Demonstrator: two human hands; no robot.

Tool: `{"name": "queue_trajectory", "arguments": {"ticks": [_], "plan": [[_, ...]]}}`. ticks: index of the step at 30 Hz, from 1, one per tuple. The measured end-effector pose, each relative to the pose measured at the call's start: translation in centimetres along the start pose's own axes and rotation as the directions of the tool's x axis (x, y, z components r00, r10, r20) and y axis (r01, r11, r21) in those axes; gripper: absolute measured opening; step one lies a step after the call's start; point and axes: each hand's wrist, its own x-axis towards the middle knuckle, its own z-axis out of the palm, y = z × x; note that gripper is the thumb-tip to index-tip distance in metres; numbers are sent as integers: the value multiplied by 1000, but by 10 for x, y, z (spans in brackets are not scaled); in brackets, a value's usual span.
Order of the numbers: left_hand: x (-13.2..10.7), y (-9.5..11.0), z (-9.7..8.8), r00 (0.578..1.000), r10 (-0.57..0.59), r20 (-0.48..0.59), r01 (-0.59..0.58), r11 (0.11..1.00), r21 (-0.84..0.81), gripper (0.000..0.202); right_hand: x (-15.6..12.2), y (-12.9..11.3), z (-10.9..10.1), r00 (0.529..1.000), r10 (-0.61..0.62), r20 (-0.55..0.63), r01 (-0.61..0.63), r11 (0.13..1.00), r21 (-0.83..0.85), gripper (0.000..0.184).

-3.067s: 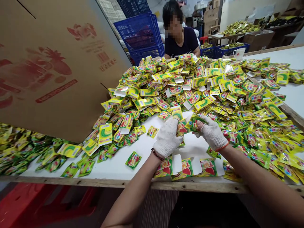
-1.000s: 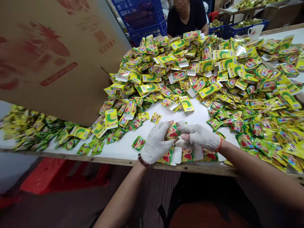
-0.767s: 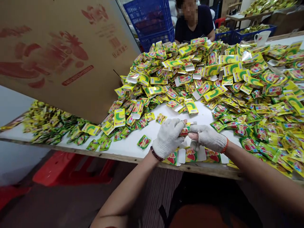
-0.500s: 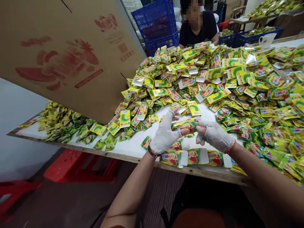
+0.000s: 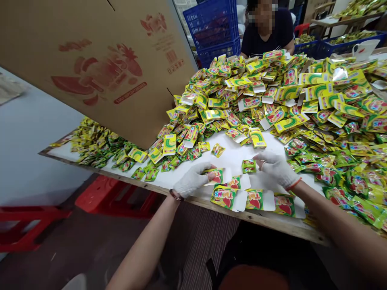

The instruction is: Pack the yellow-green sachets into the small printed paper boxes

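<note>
Open-flapped box [image 5: 217, 176] in left hand [image 5: 192, 180], green packet [image 5: 248, 166] beside right hand [image 5: 277, 167]

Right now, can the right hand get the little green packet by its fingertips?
Probably yes: the right hand is right beside the little green packet, and nothing visible blocks the way.

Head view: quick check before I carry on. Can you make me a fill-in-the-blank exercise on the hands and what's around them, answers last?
The left hand holds a small carton with an open flap coloured ____.
The right hand wears a glove whose cuff edge is coloured ____.
The large cardboard box bears printing coloured ____.
A bracelet circles the ____ wrist.

Missing words: white; orange; red; left.
</note>
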Motion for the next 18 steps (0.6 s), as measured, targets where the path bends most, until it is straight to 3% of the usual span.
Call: {"name": "queue_trajectory", "arguments": {"ticks": [2, 4, 6, 8, 10, 13, 16, 18], "plan": [[9, -6, 8, 994, 102, -28, -94, 976, 197, 31, 5, 3, 18, 985, -118, 126, 147, 958, -246, 20], [26, -6, 12, 979, 185, -81, -145, 924, 354, 22, 9, 5, 29, 976, -97, 193, 179, 864, -472, 27], [49, -5, 12, 976, 153, -156, -71, 896, 437, 17, 12, 7, 34, 982, -14, 189, 131, 767, -628, 34], [78, -5, 11, 970, 39, -239, 80, 881, 466, 17, 14, 9, 31, 985, 64, 159, 64, 725, -685, 32], [105, -7, 10, 957, -52, -285, 184, 867, 462, 15, 16, 10, 24, 982, 141, 126, -19, 735, -678, 30], [132, -10, 11, 960, -103, -261, 212, 874, 437, 14, 16, 8, 12, 970, 239, 48, -159, 769, -619, 35], [133, -1, 17, 963, -79, -258, 177, 906, 384, 18, 11, 2, 0, 955, 296, -26, -273, 838, -472, 32], [122, 14, 24, 960, -16, -279, 73, 978, 195, 22, 7, -4, -6, 945, 328, -3, -316, 909, -272, 27]]}}
